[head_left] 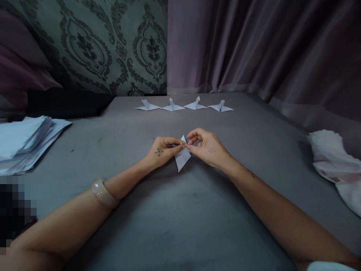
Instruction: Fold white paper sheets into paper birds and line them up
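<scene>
A folded white paper crane [183,157] is held between my two hands above the grey surface, one pointed wing toward me and another pointing away. My left hand [163,150] pinches its middle between thumb and fingers. From the other side, my right hand [208,147] pinches a small part of the paper with thumb and forefinger, the other fingers curled. The fingertips hide the centre of the folds. Beyond my hands, several finished paper cranes [172,105] stand in a row with wings spread.
On the left lies a stack of white paper sheets [25,141], with a dark cloth [70,103] behind it. A crumpled white bundle [332,158] rests at the right edge. A patterned wall and a purple curtain [191,49] border the far side of the grey surface [175,226].
</scene>
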Action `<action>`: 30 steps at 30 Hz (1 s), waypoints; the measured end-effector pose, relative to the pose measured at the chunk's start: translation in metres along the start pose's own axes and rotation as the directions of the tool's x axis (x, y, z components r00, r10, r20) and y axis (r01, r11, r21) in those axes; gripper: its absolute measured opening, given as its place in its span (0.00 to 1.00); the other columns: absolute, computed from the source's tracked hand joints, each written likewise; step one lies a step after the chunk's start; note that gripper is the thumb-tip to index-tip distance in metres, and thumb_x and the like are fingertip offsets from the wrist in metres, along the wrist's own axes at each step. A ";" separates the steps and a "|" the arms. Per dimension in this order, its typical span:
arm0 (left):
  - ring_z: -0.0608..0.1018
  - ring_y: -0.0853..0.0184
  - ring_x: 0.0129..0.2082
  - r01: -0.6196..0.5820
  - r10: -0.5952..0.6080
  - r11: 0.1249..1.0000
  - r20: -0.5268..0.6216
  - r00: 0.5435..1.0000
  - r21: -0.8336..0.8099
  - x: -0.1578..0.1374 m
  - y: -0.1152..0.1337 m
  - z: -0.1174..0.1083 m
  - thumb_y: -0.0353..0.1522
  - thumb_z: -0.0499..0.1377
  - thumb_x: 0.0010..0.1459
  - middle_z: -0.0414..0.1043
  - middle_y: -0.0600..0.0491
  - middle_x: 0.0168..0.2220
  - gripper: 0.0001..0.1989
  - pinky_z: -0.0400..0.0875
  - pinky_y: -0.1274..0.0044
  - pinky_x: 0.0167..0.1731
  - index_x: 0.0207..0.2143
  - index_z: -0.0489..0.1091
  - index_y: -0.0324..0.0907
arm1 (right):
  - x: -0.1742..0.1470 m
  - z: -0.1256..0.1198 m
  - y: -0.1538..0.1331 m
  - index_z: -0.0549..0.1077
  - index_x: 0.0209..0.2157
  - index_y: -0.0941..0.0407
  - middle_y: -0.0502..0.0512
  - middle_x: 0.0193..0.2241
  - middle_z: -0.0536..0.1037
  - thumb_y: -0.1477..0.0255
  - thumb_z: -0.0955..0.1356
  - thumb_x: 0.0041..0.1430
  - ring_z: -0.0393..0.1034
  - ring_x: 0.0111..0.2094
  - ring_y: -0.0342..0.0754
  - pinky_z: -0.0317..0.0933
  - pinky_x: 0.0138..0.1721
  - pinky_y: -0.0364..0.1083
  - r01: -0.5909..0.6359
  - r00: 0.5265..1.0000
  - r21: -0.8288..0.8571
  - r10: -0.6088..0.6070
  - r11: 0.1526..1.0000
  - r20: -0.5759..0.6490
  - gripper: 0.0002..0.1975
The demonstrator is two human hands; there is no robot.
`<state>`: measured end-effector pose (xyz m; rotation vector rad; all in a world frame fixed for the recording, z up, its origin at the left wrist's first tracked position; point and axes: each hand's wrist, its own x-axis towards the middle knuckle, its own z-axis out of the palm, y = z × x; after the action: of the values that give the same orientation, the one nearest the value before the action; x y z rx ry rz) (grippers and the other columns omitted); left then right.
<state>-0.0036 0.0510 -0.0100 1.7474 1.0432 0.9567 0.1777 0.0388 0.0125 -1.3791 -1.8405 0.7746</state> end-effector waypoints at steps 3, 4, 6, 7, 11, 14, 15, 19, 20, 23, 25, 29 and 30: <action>0.78 0.66 0.35 0.002 -0.002 1.000 0.012 1.000 0.014 -0.001 0.002 0.000 0.35 0.62 0.54 0.80 0.51 0.34 0.09 0.70 0.77 0.38 0.34 0.79 0.39 | 0.000 -0.002 -0.003 0.70 0.37 0.55 0.47 0.29 0.77 0.75 0.68 0.48 0.62 0.22 0.39 0.56 0.27 0.42 0.012 1.000 -0.022 -0.012 1.000 0.018 0.11; 0.78 0.66 0.35 -0.001 0.001 1.000 0.018 1.000 0.022 -0.001 0.003 0.000 0.35 0.61 0.55 0.80 0.51 0.34 0.09 0.69 0.77 0.38 0.34 0.78 0.39 | -0.001 -0.003 -0.004 0.69 0.37 0.55 0.47 0.29 0.77 0.76 0.68 0.48 0.62 0.22 0.39 0.56 0.27 0.42 0.022 0.999 -0.029 -0.021 0.999 0.025 0.11; 0.77 0.67 0.34 -0.024 0.022 0.998 0.031 0.999 0.060 -0.001 0.002 -0.001 0.36 0.61 0.56 0.78 0.51 0.34 0.10 0.69 0.77 0.37 0.34 0.77 0.39 | -0.001 -0.004 -0.005 0.69 0.38 0.55 0.46 0.29 0.76 0.77 0.67 0.49 0.61 0.22 0.38 0.55 0.27 0.42 0.046 0.998 -0.046 -0.044 0.998 0.039 0.12; 0.76 0.67 0.34 -0.042 0.038 0.995 0.037 0.999 0.093 -0.001 0.000 -0.001 0.36 0.61 0.55 0.78 0.52 0.34 0.10 0.68 0.77 0.37 0.36 0.76 0.39 | -0.001 -0.004 -0.005 0.69 0.38 0.54 0.46 0.30 0.76 0.77 0.67 0.49 0.61 0.21 0.38 0.55 0.27 0.42 0.060 0.997 -0.055 -0.058 0.997 0.041 0.12; 0.73 0.67 0.34 -0.110 0.096 0.949 0.062 0.994 0.296 0.001 -0.007 -0.004 0.37 0.64 0.51 0.73 0.52 0.35 0.14 0.66 0.77 0.33 0.38 0.71 0.40 | 0.000 -0.005 -0.005 0.68 0.40 0.53 0.46 0.31 0.77 0.78 0.65 0.51 0.62 0.22 0.39 0.56 0.28 0.42 0.118 0.993 -0.083 -0.118 0.990 0.008 0.13; 0.69 0.69 0.29 -0.102 0.090 0.891 0.048 0.995 0.443 0.001 -0.011 -0.005 0.34 0.61 0.53 0.68 0.55 0.29 0.06 0.63 0.78 0.30 0.31 0.69 0.41 | 0.000 -0.005 -0.005 0.68 0.42 0.54 0.49 0.35 0.78 0.79 0.65 0.52 0.65 0.24 0.40 0.59 0.31 0.43 0.118 0.989 -0.126 -0.128 0.985 -0.075 0.14; 0.68 0.70 0.27 -0.078 0.079 0.876 0.018 0.997 0.476 0.001 -0.011 -0.006 0.32 0.59 0.54 0.67 0.56 0.27 0.04 0.62 0.78 0.29 0.29 0.68 0.41 | -0.001 -0.005 -0.005 0.68 0.42 0.54 0.50 0.36 0.78 0.79 0.65 0.53 0.66 0.25 0.41 0.60 0.31 0.44 0.101 0.987 -0.145 -0.117 0.984 -0.106 0.14; 0.67 0.71 0.24 0.058 0.013 0.850 -0.132 0.991 0.524 0.000 -0.009 -0.006 0.30 0.58 0.52 0.66 0.58 0.24 0.04 0.60 0.78 0.27 0.30 0.64 0.42 | -0.005 0.004 -0.004 0.71 0.36 0.56 0.53 0.31 0.78 0.77 0.64 0.56 0.71 0.30 0.44 0.62 0.34 0.45 0.076 0.996 -0.185 -0.085 0.980 -0.041 0.07; 0.68 0.71 0.24 0.097 -0.013 0.846 -0.161 0.987 0.524 -0.001 -0.008 -0.006 0.30 0.59 0.52 0.66 0.58 0.24 0.05 0.60 0.78 0.27 0.30 0.63 0.42 | -0.007 0.008 -0.003 0.72 0.35 0.55 0.53 0.31 0.78 0.77 0.64 0.56 0.71 0.32 0.45 0.63 0.36 0.45 0.093 0.996 -0.184 -0.091 0.978 0.021 0.06; 0.70 0.69 0.25 0.187 -0.098 0.870 -0.212 0.972 0.457 -0.002 -0.006 -0.005 0.34 0.60 0.51 0.69 0.56 0.25 0.08 0.61 0.77 0.26 0.30 0.62 0.42 | -0.013 0.019 0.001 0.72 0.38 0.55 0.55 0.37 0.78 0.76 0.66 0.56 0.72 0.38 0.48 0.63 0.41 0.47 0.132 0.988 -0.193 -0.113 0.972 0.103 0.07; 0.73 0.69 0.26 0.209 -0.149 0.921 -0.199 0.969 0.330 -0.002 -0.007 -0.002 0.36 0.62 0.50 0.72 0.55 0.27 0.11 0.63 0.77 0.27 0.32 0.62 0.42 | -0.015 0.025 0.006 0.71 0.42 0.55 0.57 0.40 0.77 0.76 0.66 0.56 0.71 0.43 0.49 0.63 0.45 0.49 0.129 0.988 -0.191 -0.109 0.973 0.110 0.11; 0.74 0.70 0.26 0.256 -0.243 0.965 -0.165 0.956 0.064 -0.003 -0.010 0.005 0.32 0.60 0.48 0.76 0.52 0.32 0.12 0.64 0.78 0.26 0.35 0.61 0.41 | -0.011 0.030 0.015 0.68 0.48 0.56 0.59 0.44 0.77 0.77 0.66 0.55 0.70 0.47 0.51 0.62 0.49 0.51 0.116 0.993 -0.182 -0.108 0.976 0.055 0.17; 0.73 0.72 0.23 0.269 -0.261 0.963 -0.166 0.951 0.028 -0.003 -0.010 0.006 0.31 0.58 0.48 0.76 0.52 0.31 0.11 0.63 0.79 0.24 0.35 0.61 0.41 | -0.009 0.030 0.017 0.68 0.48 0.57 0.59 0.43 0.77 0.77 0.66 0.55 0.70 0.46 0.51 0.62 0.49 0.51 0.110 0.994 -0.183 -0.105 0.977 0.040 0.17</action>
<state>-0.0022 0.0490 -0.0220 1.5393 1.3784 0.9171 0.1638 0.0324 -0.0199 -1.3746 -2.0357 0.5837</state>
